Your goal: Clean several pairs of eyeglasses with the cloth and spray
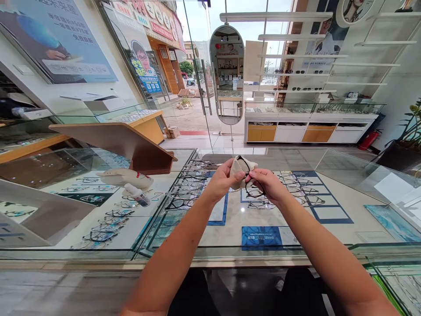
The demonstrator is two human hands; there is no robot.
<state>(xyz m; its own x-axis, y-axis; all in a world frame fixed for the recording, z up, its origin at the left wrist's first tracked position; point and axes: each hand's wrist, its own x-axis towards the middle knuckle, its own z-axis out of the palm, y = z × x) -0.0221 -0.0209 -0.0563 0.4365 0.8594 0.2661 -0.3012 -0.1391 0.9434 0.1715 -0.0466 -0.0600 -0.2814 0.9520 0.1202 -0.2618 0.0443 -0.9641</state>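
Over the glass display counter, a pair of dark-framed eyeglasses [255, 192] is held up between my two hands. My left hand [226, 177] is closed around a cream cloth [239, 166], which wraps one lens of the glasses. With its fingertips, my right hand [268, 183] pinches the frame near the middle. The other rim hangs below those fingers. How the fingers behind the cloth are placed is hidden.
Under the counter glass [184, 245] lie several rows of eyeglasses [186, 188]. A white spray bottle [136, 194] leans left, near a brown wooden stand [131, 140]. A blue leaflet [262, 238] lies near the front edge. An oval mirror [227, 74] stands beyond the counter.
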